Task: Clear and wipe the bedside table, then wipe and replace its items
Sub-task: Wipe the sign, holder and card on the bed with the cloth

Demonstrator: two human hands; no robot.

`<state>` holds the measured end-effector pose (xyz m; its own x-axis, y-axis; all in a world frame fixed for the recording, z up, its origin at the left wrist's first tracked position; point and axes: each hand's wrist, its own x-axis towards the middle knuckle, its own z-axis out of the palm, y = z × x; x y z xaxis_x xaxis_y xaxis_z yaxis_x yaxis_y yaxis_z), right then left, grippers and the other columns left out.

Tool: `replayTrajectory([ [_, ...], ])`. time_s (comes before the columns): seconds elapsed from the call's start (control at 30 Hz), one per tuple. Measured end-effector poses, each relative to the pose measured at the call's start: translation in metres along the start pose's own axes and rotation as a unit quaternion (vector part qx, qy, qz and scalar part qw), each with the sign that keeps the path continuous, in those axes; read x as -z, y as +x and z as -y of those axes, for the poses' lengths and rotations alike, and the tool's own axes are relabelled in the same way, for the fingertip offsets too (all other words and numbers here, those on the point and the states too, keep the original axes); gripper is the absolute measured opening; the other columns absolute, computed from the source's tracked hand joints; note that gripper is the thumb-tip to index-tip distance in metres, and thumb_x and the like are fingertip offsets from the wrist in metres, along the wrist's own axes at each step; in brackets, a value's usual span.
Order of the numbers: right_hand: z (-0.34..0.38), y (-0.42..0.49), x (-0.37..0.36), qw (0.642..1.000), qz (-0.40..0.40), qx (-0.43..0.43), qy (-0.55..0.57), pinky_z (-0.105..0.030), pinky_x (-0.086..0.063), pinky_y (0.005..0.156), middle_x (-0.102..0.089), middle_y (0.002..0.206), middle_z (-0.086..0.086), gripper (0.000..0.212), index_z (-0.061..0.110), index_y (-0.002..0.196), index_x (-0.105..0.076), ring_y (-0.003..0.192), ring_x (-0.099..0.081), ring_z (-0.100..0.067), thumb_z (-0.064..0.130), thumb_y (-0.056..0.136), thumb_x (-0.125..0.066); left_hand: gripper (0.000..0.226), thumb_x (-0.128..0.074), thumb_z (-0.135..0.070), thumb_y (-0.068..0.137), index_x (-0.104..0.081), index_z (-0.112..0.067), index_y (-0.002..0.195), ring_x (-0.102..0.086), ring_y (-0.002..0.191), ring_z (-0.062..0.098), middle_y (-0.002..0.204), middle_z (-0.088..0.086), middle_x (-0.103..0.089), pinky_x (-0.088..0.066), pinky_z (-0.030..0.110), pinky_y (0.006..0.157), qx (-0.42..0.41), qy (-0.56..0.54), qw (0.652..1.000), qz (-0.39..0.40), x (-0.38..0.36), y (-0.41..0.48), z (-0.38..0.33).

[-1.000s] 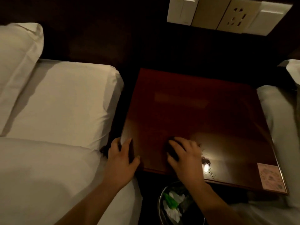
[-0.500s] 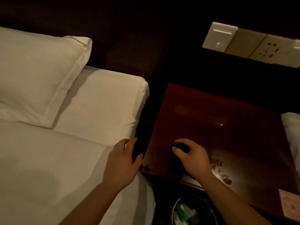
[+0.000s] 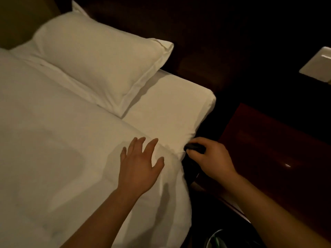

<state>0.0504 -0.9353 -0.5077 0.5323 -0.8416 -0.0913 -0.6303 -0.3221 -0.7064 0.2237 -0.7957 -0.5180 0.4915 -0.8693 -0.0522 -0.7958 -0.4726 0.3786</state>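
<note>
Our right hand grips a dark item at the bed, left hand open above it, likely clearing the table.

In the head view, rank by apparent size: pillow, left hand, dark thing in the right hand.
1. pillow
2. left hand, though it's nearer the camera
3. dark thing, mostly hidden in the right hand

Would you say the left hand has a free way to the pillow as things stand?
Probably yes: the left hand is open and holds nothing, and only white bedding lies between it and the pillow, though it would have to stretch forward.
</note>
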Motion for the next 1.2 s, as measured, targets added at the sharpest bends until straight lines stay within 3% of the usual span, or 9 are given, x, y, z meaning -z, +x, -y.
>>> replayTrajectory([
  [0.1, 0.024, -0.005, -0.011, 0.999, 0.028, 0.03, 0.011, -0.013, -0.047, 0.07, -0.063, 0.081, 0.035, 0.013, 0.046, 0.088, -0.065, 0.083, -0.058, 0.013, 0.038, 0.077, -0.066, 0.062, -0.042, -0.056, 0.091, -0.036, -0.034, 0.149, -0.021, 0.148, 0.027, 0.156, 0.005, -0.034, -0.021, 0.055, 0.117, 0.04, -0.006, 0.999, -0.014, 0.015, -0.024, 0.01],
  [0.27, 0.081, -0.012, -0.041, 0.992, 0.094, 0.089, 0.006, -0.019, -0.049, 0.075, -0.07, 0.096, 0.021, 0.022, 0.039, 0.1, -0.069, 0.087, -0.062, 0.001, 0.04, 0.078, -0.064, 0.068, -0.036, -0.059, 0.088, -0.034, -0.031, 0.15, -0.025, 0.146, 0.025, 0.156, 0.005, -0.035, -0.024, 0.051, 0.117, 0.119, -0.016, 0.991, -0.054, 0.05, -0.07, 0.042],
  [0.43, 0.149, -0.037, -0.097, 0.974, 0.175, 0.145, 0.013, -0.014, -0.044, 0.072, -0.069, 0.096, 0.022, 0.023, 0.04, 0.1, -0.069, 0.087, -0.06, 0.0, 0.039, 0.078, -0.064, 0.072, -0.036, -0.061, 0.086, -0.035, -0.028, 0.15, -0.031, 0.144, 0.025, 0.154, 0.007, -0.038, -0.03, 0.048, 0.115, 0.217, -0.026, 0.973, -0.079, 0.084, -0.138, 0.107],
  [0.6, 0.223, -0.067, -0.17, 0.947, 0.244, 0.211, -0.006, -0.019, -0.047, 0.077, -0.07, 0.102, 0.02, 0.024, 0.038, 0.104, -0.069, 0.09, -0.062, -0.002, 0.037, 0.081, -0.063, 0.07, -0.039, -0.06, 0.085, -0.04, -0.026, 0.147, -0.039, 0.137, 0.027, 0.148, 0.008, -0.045, -0.038, 0.045, 0.108, 0.303, -0.03, 0.946, -0.11, 0.109, -0.199, 0.189],
  [0.8, 0.304, -0.103, -0.249, 0.923, 0.287, 0.253, -0.03, -0.024, -0.052, 0.077, -0.072, 0.099, 0.015, 0.022, 0.036, 0.102, -0.07, 0.087, -0.064, -0.005, 0.035, 0.081, -0.065, 0.064, -0.055, -0.049, 0.091, -0.039, -0.024, 0.148, -0.04, 0.134, 0.028, 0.148, 0.008, -0.044, -0.039, 0.043, 0.105, 0.355, -0.049, 0.928, -0.106, 0.126, -0.256, 0.273],
  [1.07, 0.374, -0.129, -0.318, 0.911, 0.304, 0.274, -0.046, -0.025, -0.053, 0.078, -0.072, 0.093, 0.016, 0.018, 0.033, 0.099, -0.072, 0.085, -0.064, -0.004, 0.033, 0.082, -0.065, 0.062, -0.054, -0.045, 0.094, -0.036, -0.023, 0.15, -0.029, 0.144, 0.026, 0.155, 0.009, -0.037, -0.029, 0.039, 0.114, 0.405, -0.112, 0.9, -0.12, 0.14, -0.305, 0.354],
  [1.2, 0.393, -0.144, -0.346, 0.904, 0.316, 0.282, -0.058, -0.017, -0.05, 0.072, -0.072, 0.092, 0.016, 0.017, 0.034, 0.098, -0.071, 0.081, -0.064, -0.002, 0.033, 0.082, -0.065, 0.059, -0.058, -0.041, 0.093, -0.044, -0.018, 0.145, -0.047, 0.13, 0.027, 0.143, 0.008, -0.049, -0.042, 0.04, 0.105, 0.453, -0.177, 0.862, -0.143, 0.136, -0.326, 0.382],
])
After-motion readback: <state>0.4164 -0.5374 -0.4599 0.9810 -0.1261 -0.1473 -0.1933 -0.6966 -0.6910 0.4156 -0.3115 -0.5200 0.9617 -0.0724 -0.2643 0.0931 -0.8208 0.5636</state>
